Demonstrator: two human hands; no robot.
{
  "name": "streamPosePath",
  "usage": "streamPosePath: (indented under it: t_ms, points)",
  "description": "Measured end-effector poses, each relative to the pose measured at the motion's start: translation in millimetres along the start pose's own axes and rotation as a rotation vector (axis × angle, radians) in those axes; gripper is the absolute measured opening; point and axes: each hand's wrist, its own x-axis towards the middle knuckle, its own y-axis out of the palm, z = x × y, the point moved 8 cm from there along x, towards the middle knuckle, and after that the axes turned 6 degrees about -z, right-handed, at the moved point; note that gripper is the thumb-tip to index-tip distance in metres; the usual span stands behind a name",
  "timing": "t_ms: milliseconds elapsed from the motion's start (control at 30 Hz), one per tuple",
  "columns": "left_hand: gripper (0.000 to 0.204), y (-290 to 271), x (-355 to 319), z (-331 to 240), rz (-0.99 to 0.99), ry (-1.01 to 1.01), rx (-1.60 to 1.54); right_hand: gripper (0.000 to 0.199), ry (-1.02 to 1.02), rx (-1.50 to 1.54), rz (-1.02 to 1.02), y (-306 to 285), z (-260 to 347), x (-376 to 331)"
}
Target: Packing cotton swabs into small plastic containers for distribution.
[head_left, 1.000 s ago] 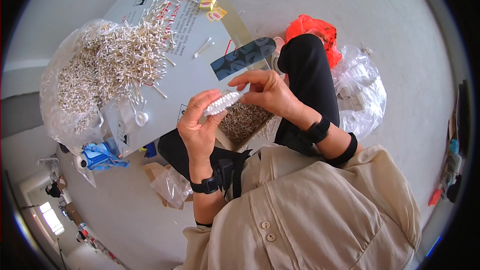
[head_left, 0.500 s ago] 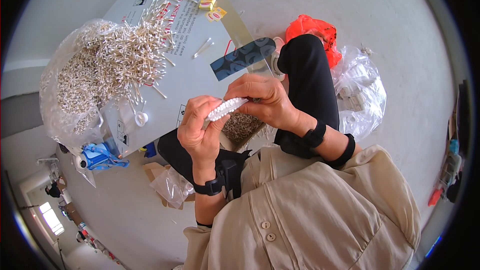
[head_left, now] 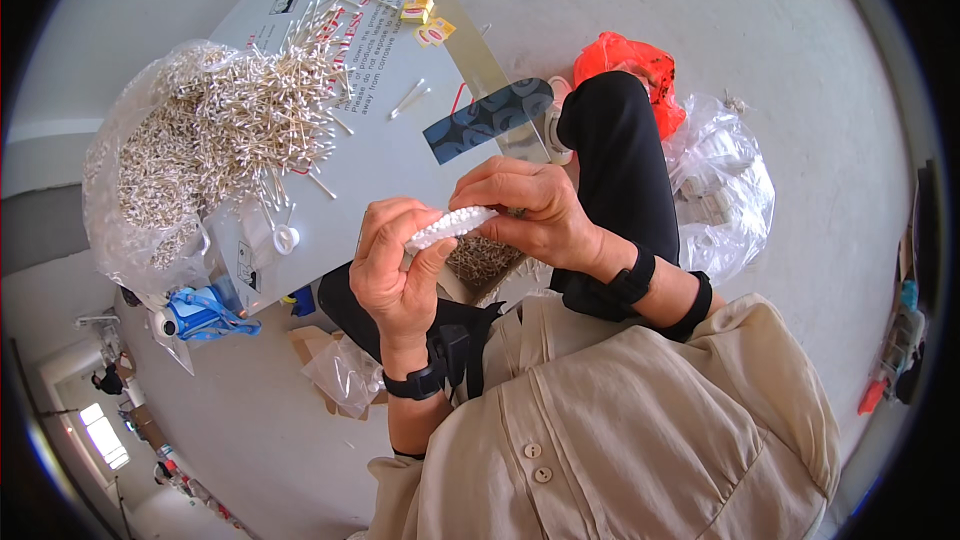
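Note:
Between my hands is a flat pack of cotton swabs (head_left: 450,227), its white tips bunched close together inside what looks like a clear bag. My left hand (head_left: 390,265) pinches the pack's left end between thumb and fingers. At its other end my right hand (head_left: 530,208) is closed, with the thumb below and fingers above. Just beneath the hands, partly hidden, a cardboard box (head_left: 485,258) of loose swabs sits between my knees. A large heap of cotton swabs (head_left: 235,125) spills from a clear plastic bag (head_left: 100,155) on the table to the left.
The grey table (head_left: 345,200) holds a few stray swabs (head_left: 408,98), small yellow boxes (head_left: 418,10), a white cap-like piece (head_left: 286,238) and a dark patterned strip (head_left: 485,120). A blue strapped bottle (head_left: 200,315) is at its near corner. Red (head_left: 625,55) and clear (head_left: 725,180) bags lie on the floor.
The pack has tilted so its row of tips lies flatter, and the left thumb and fingers have shifted slightly around it. Both hands keep hold of it.

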Motion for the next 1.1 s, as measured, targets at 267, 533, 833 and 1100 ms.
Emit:
streamPosePath:
  t_ms: [267, 533, 833, 1100]
  points:
    - [0.021, 9, -4, 18, -0.062, -0.080, -0.059, 0.026, 0.488, 0.259, 0.005, 7, -37, -13]
    - [0.028, 42, -30, 101, -0.083, -0.506, -0.255, 0.035, 0.530, 0.352, -0.084, -2, -93, -15]
    - [0.030, 70, -52, 134, -0.070, -0.665, -0.418, 0.031, 0.750, 0.292, -0.175, -16, -140, -30]
    - [0.028, 73, -54, 143, -0.060, -0.666, -0.334, 0.025, 0.781, 0.250, -0.216, -17, -149, -30]
